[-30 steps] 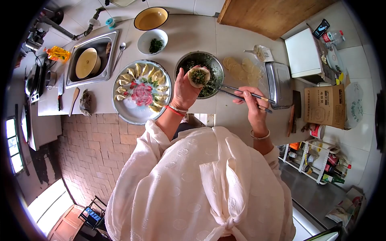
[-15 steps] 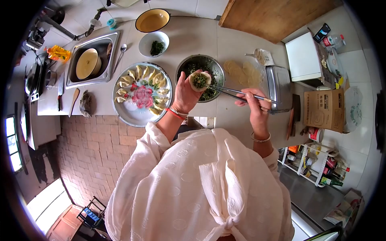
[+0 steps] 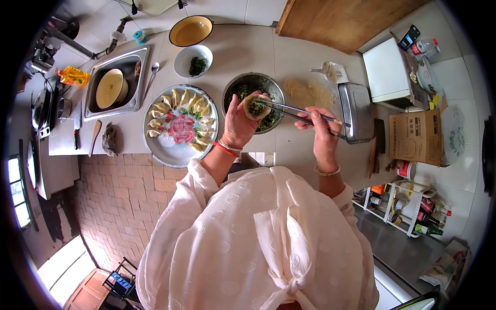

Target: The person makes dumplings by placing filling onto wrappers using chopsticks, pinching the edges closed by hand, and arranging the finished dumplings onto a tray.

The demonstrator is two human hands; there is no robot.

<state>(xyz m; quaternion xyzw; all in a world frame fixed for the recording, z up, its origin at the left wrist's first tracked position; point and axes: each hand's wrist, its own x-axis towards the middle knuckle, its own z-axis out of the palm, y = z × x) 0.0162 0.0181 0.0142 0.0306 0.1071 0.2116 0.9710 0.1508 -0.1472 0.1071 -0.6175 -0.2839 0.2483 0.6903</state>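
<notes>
My left hand (image 3: 242, 124) cradles a round dumpling wrapper (image 3: 257, 107) with chopped green filling on it, over the near edge of a metal bowl (image 3: 227, 89) of the same filling. In my right hand (image 3: 323, 133) is a pair of chopsticks (image 3: 305, 114), their tips reaching the filling on the wrapper. To the left a large enamel plate (image 3: 175, 151) with a red flower pattern carries folded dumplings (image 3: 198, 105) around its rim. Several flat wrappers (image 3: 305, 93) lie on the counter right of the bowl.
Behind the plate stand a white bowl (image 3: 178, 66) with greens and a yellow basin (image 3: 191, 32). The sink (image 3: 135, 103), a spoon (image 3: 151, 77) and a knife (image 3: 77, 116) are at left. A metal container (image 3: 356, 113) and a cardboard box (image 3: 413, 137) stand at right.
My right hand and the chopsticks have shifted slightly left, bringing the tips further over the filling. The wrapper in my left hand looks more tilted. The whole view has moved a little.
</notes>
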